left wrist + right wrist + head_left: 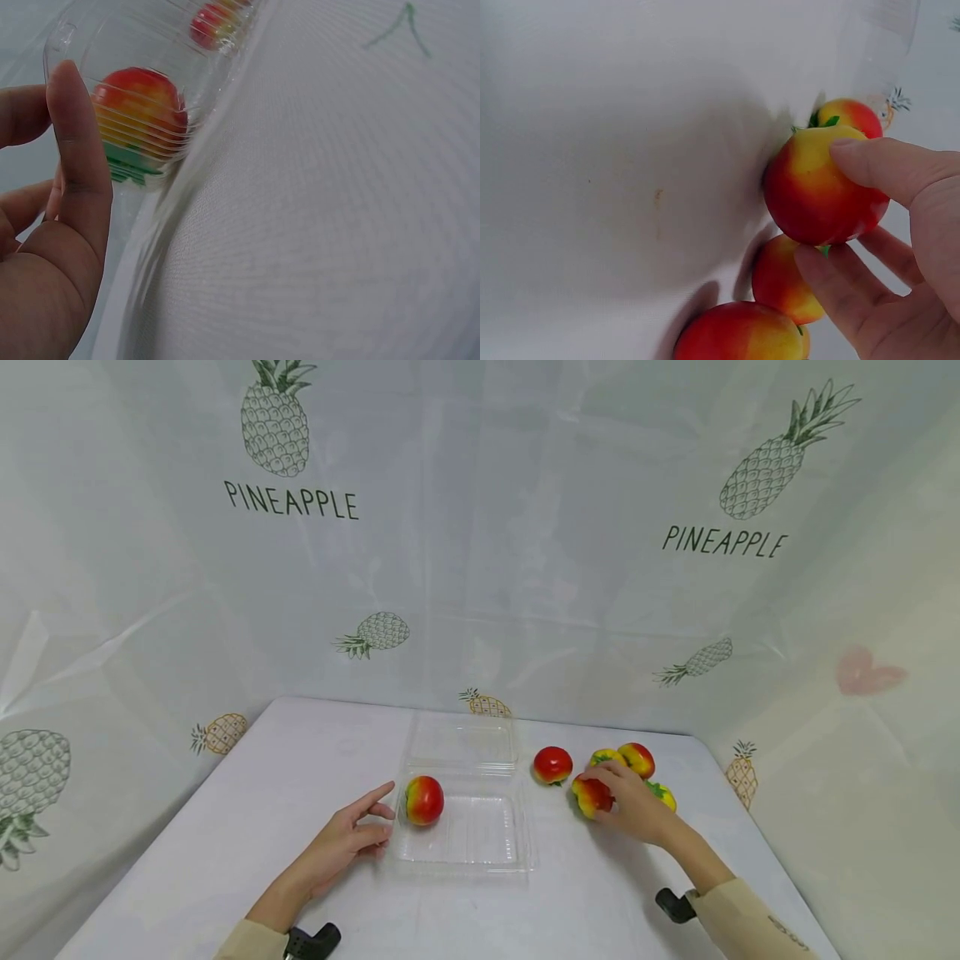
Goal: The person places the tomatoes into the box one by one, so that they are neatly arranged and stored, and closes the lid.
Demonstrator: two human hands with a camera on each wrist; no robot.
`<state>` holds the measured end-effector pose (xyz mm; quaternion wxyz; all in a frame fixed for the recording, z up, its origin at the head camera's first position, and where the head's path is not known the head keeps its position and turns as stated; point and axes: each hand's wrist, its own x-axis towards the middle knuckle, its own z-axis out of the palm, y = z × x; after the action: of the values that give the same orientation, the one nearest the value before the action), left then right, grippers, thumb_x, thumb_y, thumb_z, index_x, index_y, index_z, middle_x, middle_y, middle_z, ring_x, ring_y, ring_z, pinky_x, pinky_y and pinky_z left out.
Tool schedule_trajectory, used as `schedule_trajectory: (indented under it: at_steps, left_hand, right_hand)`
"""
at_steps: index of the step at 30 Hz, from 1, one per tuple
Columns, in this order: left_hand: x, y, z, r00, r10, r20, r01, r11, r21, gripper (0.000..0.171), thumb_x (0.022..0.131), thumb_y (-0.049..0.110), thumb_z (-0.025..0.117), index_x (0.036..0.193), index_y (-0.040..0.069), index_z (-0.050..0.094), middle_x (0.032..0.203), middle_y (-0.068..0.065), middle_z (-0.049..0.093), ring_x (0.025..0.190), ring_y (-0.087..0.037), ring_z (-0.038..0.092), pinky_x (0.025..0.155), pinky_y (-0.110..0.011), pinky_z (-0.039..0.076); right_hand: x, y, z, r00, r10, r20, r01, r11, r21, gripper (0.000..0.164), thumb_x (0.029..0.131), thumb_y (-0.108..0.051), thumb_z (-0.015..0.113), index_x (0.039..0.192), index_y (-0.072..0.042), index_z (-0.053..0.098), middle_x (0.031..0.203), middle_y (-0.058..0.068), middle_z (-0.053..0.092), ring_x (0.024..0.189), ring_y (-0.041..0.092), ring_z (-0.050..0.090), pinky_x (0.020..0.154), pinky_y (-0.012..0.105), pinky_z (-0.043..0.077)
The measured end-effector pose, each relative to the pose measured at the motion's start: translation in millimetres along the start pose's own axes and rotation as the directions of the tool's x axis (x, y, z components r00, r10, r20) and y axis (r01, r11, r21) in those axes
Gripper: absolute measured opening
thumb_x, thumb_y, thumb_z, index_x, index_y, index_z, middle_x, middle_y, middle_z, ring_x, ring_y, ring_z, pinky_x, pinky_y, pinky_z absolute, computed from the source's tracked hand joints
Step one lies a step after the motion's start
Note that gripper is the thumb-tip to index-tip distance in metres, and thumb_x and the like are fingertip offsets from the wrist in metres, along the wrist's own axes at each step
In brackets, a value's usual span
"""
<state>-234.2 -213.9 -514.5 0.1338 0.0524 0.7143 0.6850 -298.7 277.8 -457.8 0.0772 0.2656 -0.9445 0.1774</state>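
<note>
While right grip pinches fruit, left spreads beside container.

- One clear plastic container, with one lid
- Six round fruits: one inside the container, five outside it
- One white worktop
- Eight printed pineapples in the head view
- Two "PINEAPPLE" captions
- One red heart
- Two beige sleeves
- Two black wrist pieces

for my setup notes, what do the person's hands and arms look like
Left hand and right hand are ungloved. The left sleeve and right sleeve are beige, the latter with a dark marking too small to read. A black rounded left wrist device and similar right wrist device show by the cuffs.
</note>
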Motion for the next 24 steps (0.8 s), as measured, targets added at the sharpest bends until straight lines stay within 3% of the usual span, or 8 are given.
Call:
schedule_trajectory:
  at_steps: [11, 24]
  left_hand:
    - [-0.4, 0.1, -0.4, 1.0, 0.001, -0.001, -0.001, 1.0, 0.003, 0.074, 0.103, 0.015, 0.07, 0.167, 0.016, 0.034, 0.133, -0.018, 0.047, 0.089, -0.021, 0.061, 0.081, -0.028, 0.062]
    - [-1.1, -0.7, -0.4, 1.0, 0.001, 0.0, -0.001, 1.0, 0.005, 0.073, 0.103, 0.016, 0.069, 0.167, 0.016, 0.034, 0.133, -0.019, 0.047, 0.09, -0.021, 0.061, 0.082, -0.028, 0.061]
  right_hand:
    - [-0.7, 3.8, -1.1, 1.0, 0.029, 0.002, -0.029, 1.0, -0.012, 0.062, 0.083, -0.015, 0.093, 0.139, -0.013, 0.067, 0.123, 0.008, 0.055, 0.109, 0.025, 0.059, 0.086, 0.039, 0.064]
    - [-3.0, 5.2, -0.6, 0.997, 0.059, 0.042, -0.059, 0.998, -0.006, 0.062, 0.085, -0.014, 0.091, 0.141, -0.015, 0.065, 0.143, 0.018, 0.06, 0.128, 0.04, 0.057, 0.098, 0.059, 0.058]
